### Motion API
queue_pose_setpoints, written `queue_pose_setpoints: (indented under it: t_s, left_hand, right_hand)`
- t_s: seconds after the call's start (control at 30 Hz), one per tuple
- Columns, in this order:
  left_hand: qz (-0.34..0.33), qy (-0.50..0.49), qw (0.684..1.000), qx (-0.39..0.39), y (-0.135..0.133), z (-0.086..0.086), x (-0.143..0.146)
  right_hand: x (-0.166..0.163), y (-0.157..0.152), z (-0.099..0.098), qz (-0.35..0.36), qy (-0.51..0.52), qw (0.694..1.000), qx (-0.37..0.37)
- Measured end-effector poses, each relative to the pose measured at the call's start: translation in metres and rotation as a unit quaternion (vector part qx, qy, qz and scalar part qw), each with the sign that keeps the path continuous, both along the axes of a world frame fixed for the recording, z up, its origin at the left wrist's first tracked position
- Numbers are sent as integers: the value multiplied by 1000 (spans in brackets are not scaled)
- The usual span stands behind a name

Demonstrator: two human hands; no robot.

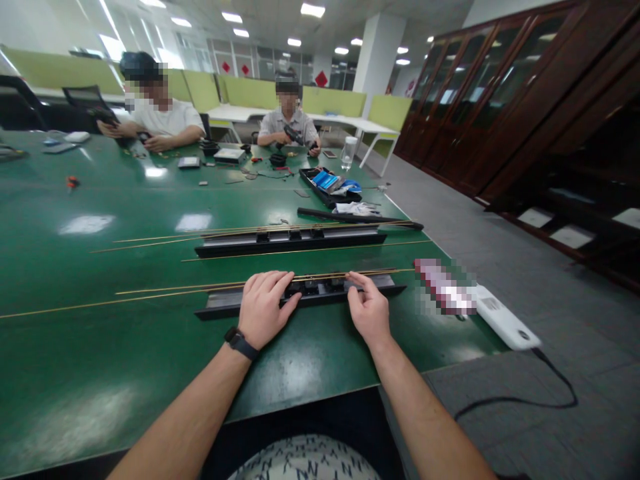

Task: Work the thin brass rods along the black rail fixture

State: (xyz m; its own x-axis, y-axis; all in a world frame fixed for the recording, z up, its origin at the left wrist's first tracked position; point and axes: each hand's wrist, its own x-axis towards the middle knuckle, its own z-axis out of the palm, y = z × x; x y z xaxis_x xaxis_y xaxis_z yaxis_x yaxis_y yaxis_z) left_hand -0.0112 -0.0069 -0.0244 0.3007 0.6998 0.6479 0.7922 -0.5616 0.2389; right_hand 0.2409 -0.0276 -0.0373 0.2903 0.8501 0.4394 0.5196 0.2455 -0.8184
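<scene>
A long dark power-strip housing [220,303] lies across the green table [100,373] right in front of me. My left hand [265,307] lies on its middle with fingers stretched over the socket modules [320,288]. My right hand [369,307] rests on the housing further right, fingers curled and pressing on its top edge. Thin brass rods [165,291] run along the housing and stick out to the left. A second identical housing [290,241] with its own brass rods [160,237] lies parallel behind it.
A white power strip [503,323] with a black cable [515,401] overhangs the table's right corner. Behind lie a black bar [360,218], a parts tray [327,187] and a glass [349,152]. Two people sit working at the far side.
</scene>
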Motion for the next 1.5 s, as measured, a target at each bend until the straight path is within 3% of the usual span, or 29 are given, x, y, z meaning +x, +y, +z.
queue_pose_setpoints:
  t_s: [0.3, 0.67, 0.87, 1.5]
  left_hand:
    - [4, -1, 1000, -10, -1, 1, 1]
    - [-1, -19, 1000, -22, -3, 2, 3]
    - [-2, -23, 999, -25, -3, 3, 3]
    - [2, -1, 1000, -6, -1, 0, 1]
  right_hand:
    - [1, -2, 0, 16, -47, 999, -14]
    - [6, 3, -6, -17, -30, 999, -9]
    - [6, 2, -5, 1, -66, 998, -6]
    - [0, -3, 1, 35, -35, 999, -18]
